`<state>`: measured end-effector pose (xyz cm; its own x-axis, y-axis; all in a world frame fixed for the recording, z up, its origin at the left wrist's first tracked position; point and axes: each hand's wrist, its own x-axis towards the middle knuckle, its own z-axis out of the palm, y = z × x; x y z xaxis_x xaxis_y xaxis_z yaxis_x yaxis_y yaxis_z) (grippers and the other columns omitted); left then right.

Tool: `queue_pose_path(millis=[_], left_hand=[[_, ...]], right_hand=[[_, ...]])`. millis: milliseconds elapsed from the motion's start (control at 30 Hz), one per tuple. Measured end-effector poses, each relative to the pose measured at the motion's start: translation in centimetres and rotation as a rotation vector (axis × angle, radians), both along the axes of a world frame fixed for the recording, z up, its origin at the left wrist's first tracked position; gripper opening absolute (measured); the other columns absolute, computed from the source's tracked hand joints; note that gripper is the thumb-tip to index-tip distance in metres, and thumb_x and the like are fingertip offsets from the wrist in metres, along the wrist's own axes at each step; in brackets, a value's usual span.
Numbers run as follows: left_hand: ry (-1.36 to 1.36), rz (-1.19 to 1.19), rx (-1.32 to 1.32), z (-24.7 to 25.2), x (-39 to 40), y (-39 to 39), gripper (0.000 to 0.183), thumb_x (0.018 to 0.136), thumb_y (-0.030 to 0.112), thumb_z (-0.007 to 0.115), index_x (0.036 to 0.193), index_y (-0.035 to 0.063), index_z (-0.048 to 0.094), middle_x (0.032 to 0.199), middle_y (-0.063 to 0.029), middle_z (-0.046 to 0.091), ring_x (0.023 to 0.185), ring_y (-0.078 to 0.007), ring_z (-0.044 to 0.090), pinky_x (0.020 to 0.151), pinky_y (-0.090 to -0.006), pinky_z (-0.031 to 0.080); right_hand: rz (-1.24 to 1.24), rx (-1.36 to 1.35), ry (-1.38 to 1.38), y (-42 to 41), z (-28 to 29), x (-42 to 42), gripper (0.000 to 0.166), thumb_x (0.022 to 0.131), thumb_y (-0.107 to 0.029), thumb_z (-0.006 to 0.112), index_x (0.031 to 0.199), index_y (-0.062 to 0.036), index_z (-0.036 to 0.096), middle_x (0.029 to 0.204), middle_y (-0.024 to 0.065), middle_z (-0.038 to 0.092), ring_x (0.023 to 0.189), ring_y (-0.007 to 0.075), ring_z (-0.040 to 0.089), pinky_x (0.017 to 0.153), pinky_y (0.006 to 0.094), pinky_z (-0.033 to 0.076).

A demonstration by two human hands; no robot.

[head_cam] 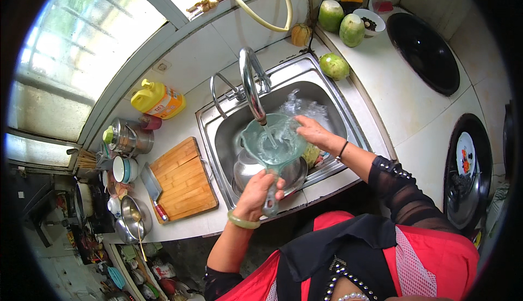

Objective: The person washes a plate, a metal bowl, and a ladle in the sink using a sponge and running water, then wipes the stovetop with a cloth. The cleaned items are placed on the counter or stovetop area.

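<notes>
My left hand (pixel 261 190) grips the handle of a translucent green plastic water ladle (pixel 255 145). My right hand (pixel 316 133) holds the ladle's rim on the right side. Water runs from the chrome faucet (pixel 250 84) into the ladle, and the surface inside it churns. Beneath, an upturned metal basin (pixel 245 172) lies in the stainless steel sink (pixel 224 137). Clear plastic film (pixel 300 106) sits at the sink's back right. Pale green scraps (pixel 311 156) show below my right wrist, partly hidden by the ladle.
Left of the sink lie a bamboo cutting board (pixel 186 182) and a cleaver (pixel 152 182). A yellow detergent bottle (pixel 159 100) stands behind. Green gourds (pixel 334 66) and a white bowl (pixel 374 19) sit at the right, near a black wok lid (pixel 423 53). A hose (pixel 282 10) hangs above.
</notes>
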<state>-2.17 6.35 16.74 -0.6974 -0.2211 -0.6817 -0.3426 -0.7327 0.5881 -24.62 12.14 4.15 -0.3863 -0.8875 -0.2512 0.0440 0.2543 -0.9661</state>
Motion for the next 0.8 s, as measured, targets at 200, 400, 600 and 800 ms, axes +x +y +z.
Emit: queue_pose_path(millis=[200, 400, 600, 800], left_hand=[[0.056, 0.096, 0.093, 1.3, 0.0, -2.0, 0.008, 0.089, 0.01, 0.036, 0.09, 0.0031, 0.041, 0.074, -0.0069, 0.048, 0.053, -0.0139, 0.045, 0.046, -0.0231, 0.039], [0.078, 0.206, 0.248, -0.3, -0.7, -3.3, 0.003, 0.087, 0.007, 0.037, 0.088, 0.0039, 0.038, 0.075, -0.0091, 0.048, 0.056, -0.0157, 0.046, 0.045, -0.0243, 0.039], [0.118, 0.195, 0.277, -1.5, -0.2, -4.2, 0.003, 0.086, 0.007, 0.037, 0.088, 0.0046, 0.039, 0.075, -0.0089, 0.048, 0.055, -0.016, 0.046, 0.042, -0.0239, 0.037], [0.081, 0.225, 0.246, -1.5, -0.3, -4.3, 0.003, 0.086, 0.007, 0.038, 0.088, 0.005, 0.039, 0.074, -0.0095, 0.048, 0.055, -0.0171, 0.047, 0.041, -0.0243, 0.037]], right_hand=[[0.013, 0.076, -0.021, -3.1, 2.5, -0.6, 0.053, 0.087, -0.034, 0.048, 0.123, 0.0043, 0.043, 0.118, 0.0211, 0.052, 0.108, 0.0311, 0.051, 0.093, 0.0352, 0.039], [0.03, 0.073, 0.725, -5.4, -1.4, -7.8, 0.043, 0.082, -0.026, 0.05, 0.11, 0.0069, 0.052, 0.109, 0.0273, 0.055, 0.104, 0.0386, 0.053, 0.09, 0.0399, 0.042], [0.113, -0.049, 0.963, -8.4, 1.0, -8.9, 0.03, 0.08, -0.017, 0.048, 0.101, 0.004, 0.055, 0.102, 0.0208, 0.057, 0.1, 0.0376, 0.052, 0.087, 0.0425, 0.042], [0.331, -0.242, 1.184, -13.1, 2.7, -7.9, 0.026, 0.077, -0.009, 0.047, 0.102, -0.0055, 0.055, 0.102, 0.0129, 0.057, 0.094, 0.0326, 0.053, 0.084, 0.0416, 0.043]])
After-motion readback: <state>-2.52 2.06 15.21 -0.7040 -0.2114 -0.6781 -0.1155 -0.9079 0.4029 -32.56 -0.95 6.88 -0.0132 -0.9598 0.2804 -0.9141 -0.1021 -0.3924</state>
